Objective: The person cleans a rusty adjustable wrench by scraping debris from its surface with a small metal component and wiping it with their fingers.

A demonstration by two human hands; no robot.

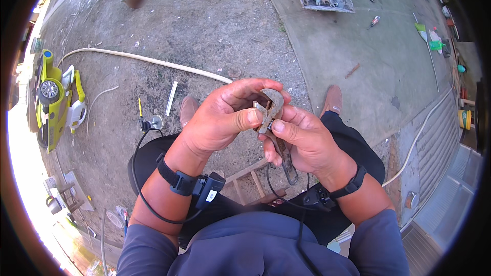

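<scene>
A rusty adjustable wrench [276, 103] is held up in front of me, its jaws upward and its handle slanting down between my hands. My left hand [215, 118] closes around the jaw end, with the thumb pressed on the side of the head. Fingers of my right hand [312, 143] wrap the neck and upper handle, and that thumb rests just below the jaws near the adjusting screw. The looped lower end of the handle sticks out beneath my right hand. Parts of the jaws are covered by my fingers.
A tray [327, 8] heaped with wrenches lies ahead to the right, and a screwdriver [375, 21] near it. A pale hose [148, 60] crosses the ground. At left stands a lime-green wheeled object [56, 99]. A wooden frame [240, 178] lies between my legs; cables hang from my wrists.
</scene>
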